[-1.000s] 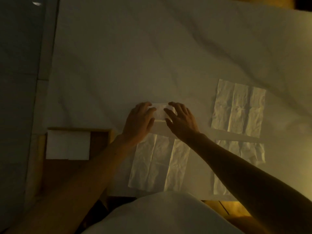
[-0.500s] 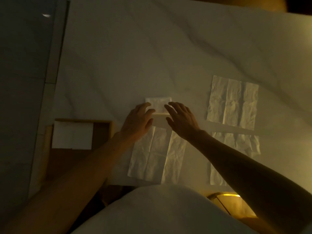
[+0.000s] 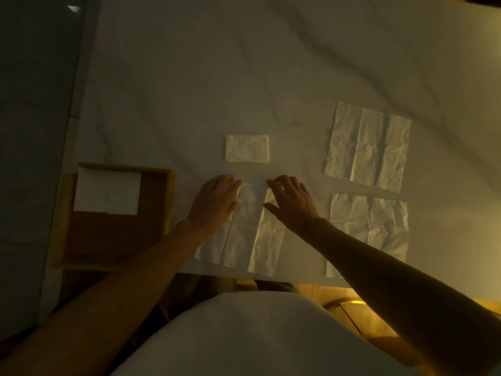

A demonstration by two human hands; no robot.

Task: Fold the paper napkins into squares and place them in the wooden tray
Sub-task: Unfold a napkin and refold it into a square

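A small folded napkin [image 3: 247, 152] lies alone on the white tabletop, beyond my fingers. An unfolded, creased napkin [image 3: 244, 234] lies flat at the near table edge. My left hand [image 3: 215, 203] rests on its top left corner and my right hand [image 3: 291, 203] on its top right, fingers spread. Neither hand grips anything. The wooden tray [image 3: 169, 202] sits at the left with two folded white napkins [image 3: 108, 192] in its far half.
Two more unfolded napkins lie at the right, one far [image 3: 367, 145] and one near [image 3: 379, 226]. The table's near edge [image 3: 298, 280] runs just past the napkins. A dark floor strip [image 3: 35, 131] lies left of the table.
Both hands let go of the folded napkin and drew back toward me onto the top of the unfolded napkin. The folded napkin stays farther up the table.
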